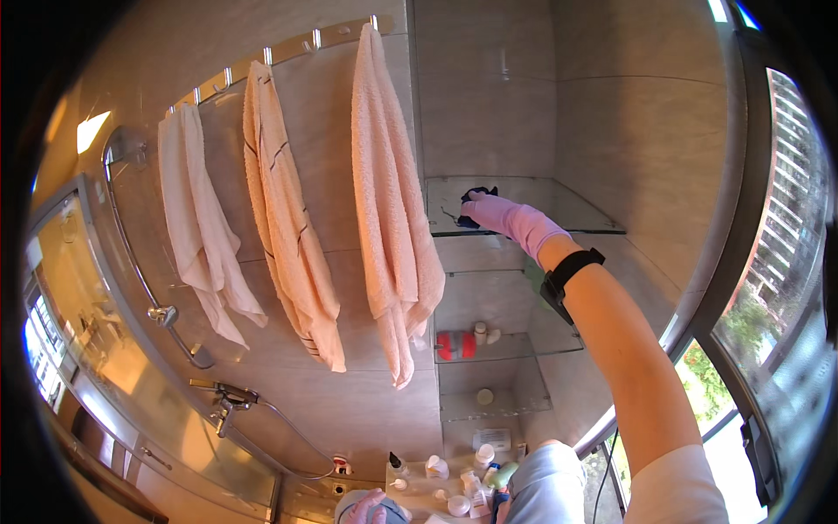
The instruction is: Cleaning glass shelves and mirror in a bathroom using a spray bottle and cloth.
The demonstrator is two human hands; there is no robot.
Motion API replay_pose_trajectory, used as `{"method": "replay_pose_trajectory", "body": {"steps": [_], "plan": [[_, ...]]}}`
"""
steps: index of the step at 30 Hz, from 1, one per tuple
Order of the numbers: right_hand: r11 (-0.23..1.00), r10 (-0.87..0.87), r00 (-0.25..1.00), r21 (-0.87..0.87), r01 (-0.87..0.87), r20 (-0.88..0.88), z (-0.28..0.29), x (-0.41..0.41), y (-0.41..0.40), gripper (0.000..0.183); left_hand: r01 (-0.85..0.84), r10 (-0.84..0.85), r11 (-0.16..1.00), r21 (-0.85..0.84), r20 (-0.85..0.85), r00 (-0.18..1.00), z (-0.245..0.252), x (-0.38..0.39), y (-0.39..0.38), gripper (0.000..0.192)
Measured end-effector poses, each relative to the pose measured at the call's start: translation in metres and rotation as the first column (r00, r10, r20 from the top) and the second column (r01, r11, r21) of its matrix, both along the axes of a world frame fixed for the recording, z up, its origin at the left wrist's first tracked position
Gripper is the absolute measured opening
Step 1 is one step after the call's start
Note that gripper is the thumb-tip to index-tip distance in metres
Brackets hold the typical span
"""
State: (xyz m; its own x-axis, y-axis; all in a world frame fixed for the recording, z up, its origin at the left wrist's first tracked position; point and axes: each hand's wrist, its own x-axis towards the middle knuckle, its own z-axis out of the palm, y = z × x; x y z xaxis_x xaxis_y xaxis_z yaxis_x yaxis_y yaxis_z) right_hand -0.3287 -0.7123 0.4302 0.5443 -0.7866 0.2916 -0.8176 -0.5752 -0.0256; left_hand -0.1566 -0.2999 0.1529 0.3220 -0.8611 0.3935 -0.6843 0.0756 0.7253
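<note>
My right hand, in a pinkish-purple rubber glove, presses a dark blue cloth onto the glass shelf in the tiled niche. A black band circles my right wrist. At the bottom edge, my left hand wears a similar glove and lies against my blue-grey trouser leg. The picture cuts part of that hand off, and its fingers are not clear. Lower in the niche, another glass shelf carries a red and grey item and a small white bottle.
Pink towels hang from a hook rail to the left. A hand shower hose curves from the wall mixer. Several bottles, including a white one, crowd a surface below. Right of my arm stands a framed window.
</note>
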Motion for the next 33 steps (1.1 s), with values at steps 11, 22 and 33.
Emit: {"method": "replay_pose_trajectory", "body": {"steps": [11,22,33], "plan": [[0.936,0.11,0.914,0.268,-0.227,0.389,0.003,0.022,-0.012,0.041,0.023,-0.023,0.998,-0.052,-0.005,1.0,-0.02,0.008,0.005,0.02],[0.835,0.239,0.78,0.287,-0.469,0.578,0.002,0.012,-0.003,0.035,0.019,0.051,0.994,0.105,-0.616,0.786,0.019,-0.018,0.006,0.02],[0.807,0.309,0.71,0.22,-0.547,0.633,-0.004,0.0,0.012,0.031,-0.026,0.028,1.0,0.01,-0.249,0.968,-0.009,-0.008,0.015,0.021]]}}
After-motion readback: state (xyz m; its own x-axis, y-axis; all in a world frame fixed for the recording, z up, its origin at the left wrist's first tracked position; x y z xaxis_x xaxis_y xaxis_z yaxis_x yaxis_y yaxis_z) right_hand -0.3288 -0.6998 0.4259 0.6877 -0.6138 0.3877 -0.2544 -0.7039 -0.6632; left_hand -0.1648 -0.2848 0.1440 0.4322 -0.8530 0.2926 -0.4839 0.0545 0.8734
